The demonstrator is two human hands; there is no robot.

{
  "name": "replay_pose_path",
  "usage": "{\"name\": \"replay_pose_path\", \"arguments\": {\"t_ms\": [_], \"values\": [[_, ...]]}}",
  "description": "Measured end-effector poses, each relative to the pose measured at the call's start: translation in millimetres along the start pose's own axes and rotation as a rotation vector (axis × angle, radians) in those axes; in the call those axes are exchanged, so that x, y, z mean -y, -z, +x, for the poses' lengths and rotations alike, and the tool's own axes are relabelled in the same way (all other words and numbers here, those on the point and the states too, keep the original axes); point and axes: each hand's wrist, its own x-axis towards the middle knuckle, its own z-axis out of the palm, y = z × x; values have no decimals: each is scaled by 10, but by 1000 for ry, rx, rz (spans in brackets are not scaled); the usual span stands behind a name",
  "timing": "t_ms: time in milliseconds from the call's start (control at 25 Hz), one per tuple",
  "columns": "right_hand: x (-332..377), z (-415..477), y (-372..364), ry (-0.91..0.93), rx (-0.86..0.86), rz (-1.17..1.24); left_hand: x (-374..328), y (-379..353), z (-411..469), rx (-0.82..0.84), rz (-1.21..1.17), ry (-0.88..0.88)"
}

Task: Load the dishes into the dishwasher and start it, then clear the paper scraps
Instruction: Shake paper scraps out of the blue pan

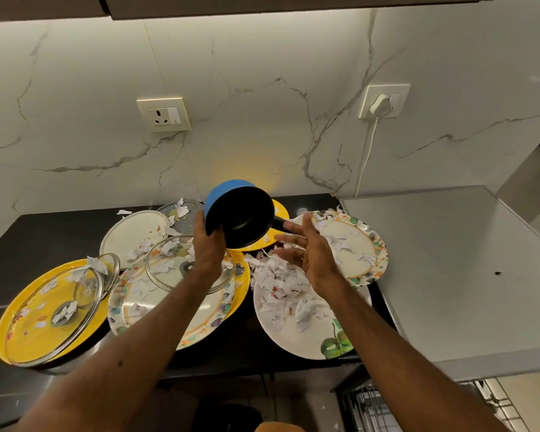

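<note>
Dishes crowded the counter (44,232) before you

Your left hand (208,244) held the saucepan (239,213) above the plates, your right hand (309,254) just right of it. Paper scraps (281,279) lay on the near-right plate (306,341); a glass lid (53,310) sat on the far-left plate (10,319); the dishwasher rack (374,410) lay below right

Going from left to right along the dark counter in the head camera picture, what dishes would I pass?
Yellow plate under a glass lid → floral plate under another glass lid → blue saucepan held up in the left hand → scrap-covered white plate → floral plate at the far right.
</note>
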Motion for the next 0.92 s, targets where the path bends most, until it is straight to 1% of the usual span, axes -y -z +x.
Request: {"name": "replay_pose_path", "arguments": {"t_ms": [80,120,200,240,280,320,360,400,440,520,560,600,640,680,720,760,840,920], "values": [[246,-5,-110,-53,11,376,-104,-139,-56,84,221,-243],[351,-9,-154,-78,-12,484,-172,-221,-83,130,319,-372],[479,-13,-196,-87,-74,545,-261,-378,-144,232,447,-615],[514,-27,-189,-65,-105,568,-266,-444,-160,269,482,-699],[528,-48,-187,-35,-127,603,-265,-476,-166,300,507,-740],[524,-82,-137,2,-154,628,-245,-526,-170,343,520,-740],[495,-111,-43,51,-166,664,-223,-595,-178,396,519,-679],[449,-130,22,93,-158,694,-204,-616,-196,431,495,-543],[379,-151,151,140,-154,725,-193,-674,-237,470,428,-331],[250,-194,442,214,-131,723,-201,-806,-335,531,157,155],[225,-233,560,237,-124,684,-201,-866,-369,554,-21,350],[212,-293,672,262,-124,645,-224,-942,-412,560,-176,508],[209,-359,771,277,-136,609,-244,-1024,-451,549,-279,624],[208,-431,870,279,-166,577,-277,-1125,-500,553,-314,694],[226,-509,958,274,-186,552,-302,-1258,-549,566,-281,717],[230,-570,1054,272,-195,527,-333,-1406,-615,602,-216,703],[269,-693,1291,274,-214,465,-346,-1736,-787,698,-54,623],[293,-820,1556,287,-304,380,-364,-2012,-979,773,10,564]]}}
